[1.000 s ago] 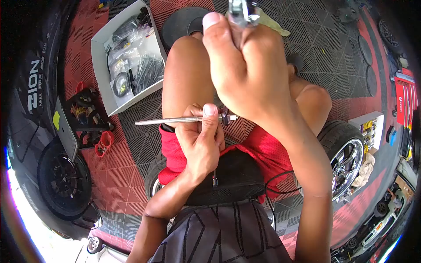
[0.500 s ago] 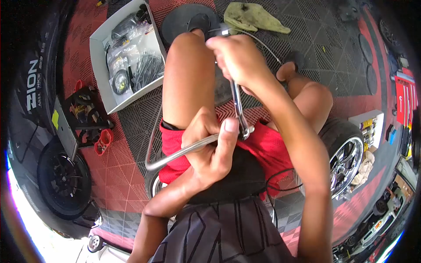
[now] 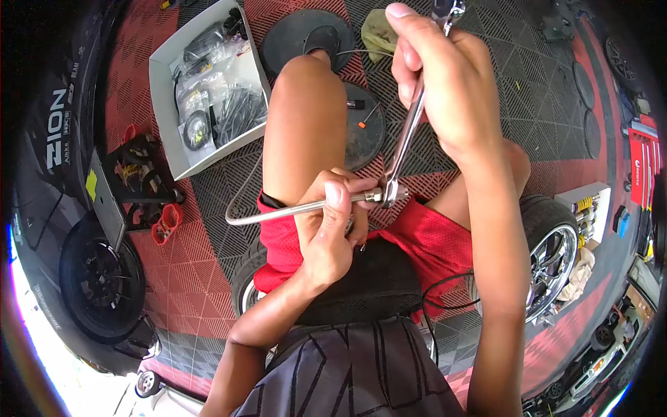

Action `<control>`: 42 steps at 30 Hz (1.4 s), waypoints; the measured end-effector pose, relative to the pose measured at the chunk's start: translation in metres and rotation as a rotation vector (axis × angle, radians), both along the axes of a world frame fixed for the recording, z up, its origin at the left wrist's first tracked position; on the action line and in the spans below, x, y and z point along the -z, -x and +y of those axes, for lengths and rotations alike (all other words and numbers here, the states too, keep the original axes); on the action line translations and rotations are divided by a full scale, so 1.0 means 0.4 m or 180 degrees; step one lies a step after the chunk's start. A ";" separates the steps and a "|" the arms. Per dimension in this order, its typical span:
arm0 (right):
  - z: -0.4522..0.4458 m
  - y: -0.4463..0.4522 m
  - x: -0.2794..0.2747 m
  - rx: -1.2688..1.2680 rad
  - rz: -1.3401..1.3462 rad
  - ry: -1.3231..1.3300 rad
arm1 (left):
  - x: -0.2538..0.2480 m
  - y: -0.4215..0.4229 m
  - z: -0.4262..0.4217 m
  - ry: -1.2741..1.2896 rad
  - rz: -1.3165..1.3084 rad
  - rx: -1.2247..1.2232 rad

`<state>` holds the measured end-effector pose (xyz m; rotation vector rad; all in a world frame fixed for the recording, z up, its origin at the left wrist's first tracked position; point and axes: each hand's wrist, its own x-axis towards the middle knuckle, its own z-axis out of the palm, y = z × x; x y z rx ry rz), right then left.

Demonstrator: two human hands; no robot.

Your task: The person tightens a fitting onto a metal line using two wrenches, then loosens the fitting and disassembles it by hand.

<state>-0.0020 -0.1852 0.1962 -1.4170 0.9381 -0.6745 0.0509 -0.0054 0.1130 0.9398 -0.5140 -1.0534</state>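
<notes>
My left hand (image 3: 325,243) is closed around a braided steel hose (image 3: 274,214) near its end, above my lap. At that end, a metal fitting (image 3: 374,197) sticks out past my fingers. My right hand (image 3: 451,90) grips a chrome wrench (image 3: 407,139) near its upper end, the shaft slanting down toward my lap. The wrench's lower head meets the fitting; its exact seat on the flats is too small to make out. From my left hand the hose runs left, then bends back up beside my leg.
A white box (image 3: 174,132) of bagged parts lies at the upper left, beside a black tool cart (image 3: 142,174). Between my legs a round black pad (image 3: 368,142) carries an orange-tipped tool. A chrome wheel (image 3: 549,260) stands at the right, a dark car (image 3: 45,208) at the left.
My right hand has swung up and to the right with the wrench, tilting its shaft to the right. My left hand keeps its hold on the hose, slightly shifted.
</notes>
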 end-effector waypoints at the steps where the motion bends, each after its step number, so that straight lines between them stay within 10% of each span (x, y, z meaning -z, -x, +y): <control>1: -0.003 0.005 0.004 0.0002 -0.0004 -0.0005 | -0.003 0.002 0.001 -0.0005 -0.0004 0.0002; 17: -0.037 -0.005 0.066 -0.0497 -0.0179 -0.0568 | -0.035 -0.007 -0.010 -0.0757 0.0000 -0.0144; 20: -0.032 -0.008 0.040 -0.0834 0.0073 0.0722 | -0.026 -0.010 -0.008 -0.0641 -0.0191 -0.0128; 26: -0.062 -0.016 0.083 -0.1030 0.0458 -0.1155 | -0.012 -0.012 -0.005 -0.0520 -0.0356 -0.0051; 34: 0.048 -0.011 0.165 -0.1004 0.0639 0.0449 | -0.017 -0.031 -0.020 -0.1036 -0.0369 -0.0232; 42: 0.029 -0.013 0.166 -0.1542 0.0734 -0.0382 | 0.005 -0.028 -0.018 -0.1163 -0.0131 -0.0132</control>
